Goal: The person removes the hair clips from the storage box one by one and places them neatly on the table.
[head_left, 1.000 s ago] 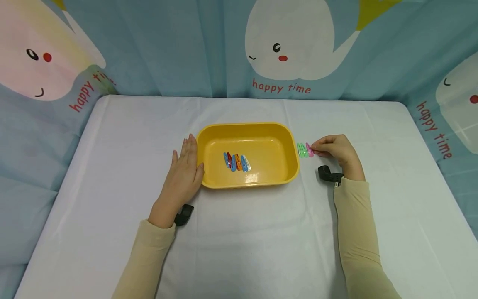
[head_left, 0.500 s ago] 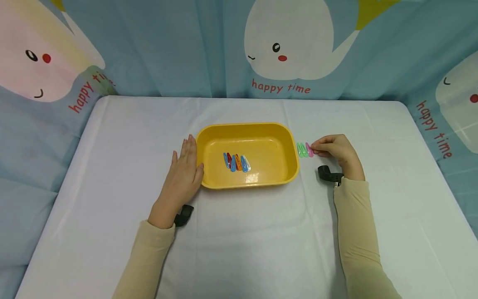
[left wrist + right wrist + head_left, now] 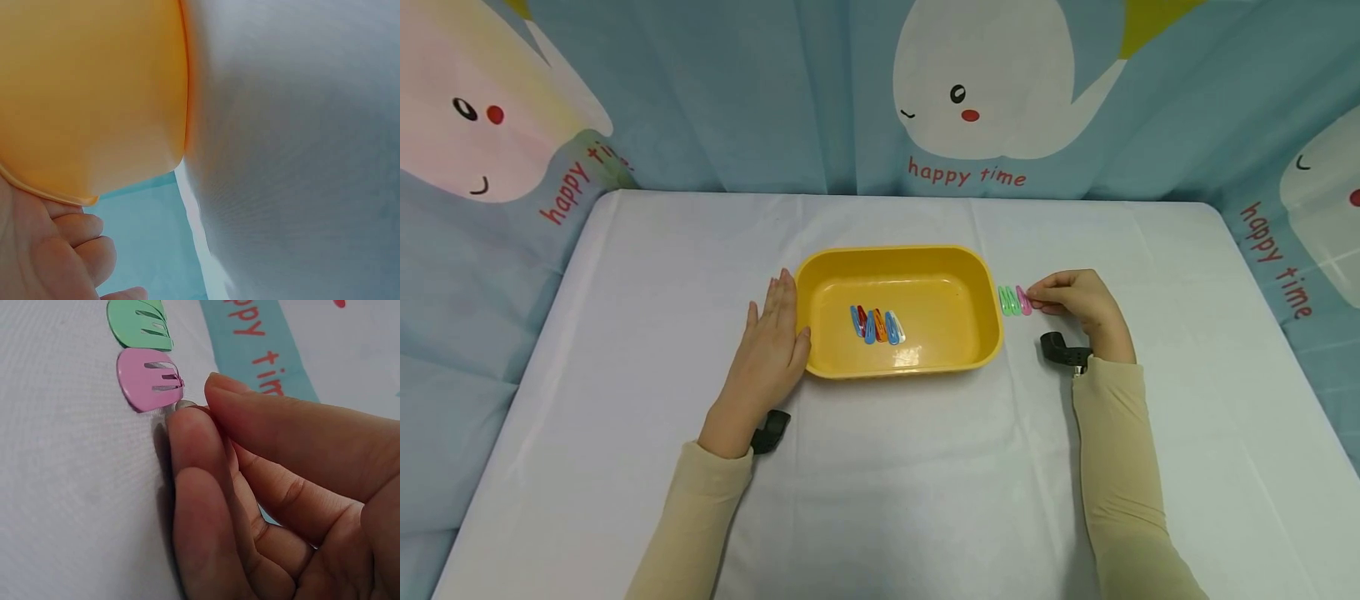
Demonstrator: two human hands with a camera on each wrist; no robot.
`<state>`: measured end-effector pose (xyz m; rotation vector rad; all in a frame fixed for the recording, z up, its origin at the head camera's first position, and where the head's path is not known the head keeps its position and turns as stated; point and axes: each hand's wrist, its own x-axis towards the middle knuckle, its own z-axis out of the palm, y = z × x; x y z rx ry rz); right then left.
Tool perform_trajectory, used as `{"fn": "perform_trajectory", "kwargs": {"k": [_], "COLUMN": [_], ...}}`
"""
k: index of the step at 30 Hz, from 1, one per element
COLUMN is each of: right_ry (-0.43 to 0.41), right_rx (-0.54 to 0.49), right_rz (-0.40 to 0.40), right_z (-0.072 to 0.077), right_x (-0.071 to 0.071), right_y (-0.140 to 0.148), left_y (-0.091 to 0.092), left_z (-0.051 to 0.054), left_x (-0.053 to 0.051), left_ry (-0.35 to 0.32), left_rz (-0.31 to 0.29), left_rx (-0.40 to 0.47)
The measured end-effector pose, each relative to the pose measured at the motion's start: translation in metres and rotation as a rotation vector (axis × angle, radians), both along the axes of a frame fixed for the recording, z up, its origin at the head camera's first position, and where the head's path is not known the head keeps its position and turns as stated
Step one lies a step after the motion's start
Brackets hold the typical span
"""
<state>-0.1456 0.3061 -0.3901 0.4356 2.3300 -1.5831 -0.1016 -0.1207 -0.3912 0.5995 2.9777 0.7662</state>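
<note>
A yellow tray [image 3: 932, 333] sits on the white-covered table. Inside it lies a row of several hair clips [image 3: 877, 326] in blue, red, orange and white. Flat along the tray's left wall rests my left hand [image 3: 760, 358], fingers straight; the left wrist view shows its fingers [image 3: 81, 250] beside the tray rim. Just right of the tray are two green hair clips [image 3: 1009, 301] and a pink hair clip [image 3: 1023, 300]. My right hand [image 3: 1078, 304] pinches at the pink clip's right edge with thumb and fingertips, which hide the exact contact in the right wrist view.
White cloth [image 3: 880, 492] covers the table. A blue curtain [image 3: 760, 100] with printed whales hangs along the back and sides. Black wrist cameras sit on the left wrist [image 3: 771, 432] and the right wrist [image 3: 1063, 350].
</note>
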Motion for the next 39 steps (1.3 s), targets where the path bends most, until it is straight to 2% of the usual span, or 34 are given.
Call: {"fn": "perform_trajectory", "kwargs": {"k": [11, 22, 39], "right_ry": [-0.006, -0.004, -0.002], "right_rx": [-0.007, -0.028, -0.015], "right_rz": [-0.014, 0.007, -0.005], "right_z": [-0.0006, -0.0033, 0.0004], "right_x": [-0.0009, -0.0011, 0.0004], "right_y": [0.0008, 0.0035, 0.0015], "left_y": [0.0002, 0.0000, -0.0002], "left_z": [0.0006, 0.0021, 0.0013], "left_x": [0.0002, 0.0011, -0.0002], "left_ry": [-0.006, -0.016, 0.013], "left_rz": [0.001, 0.003, -0.006], "left_rx": [-0.005, -0.008, -0.002]}}
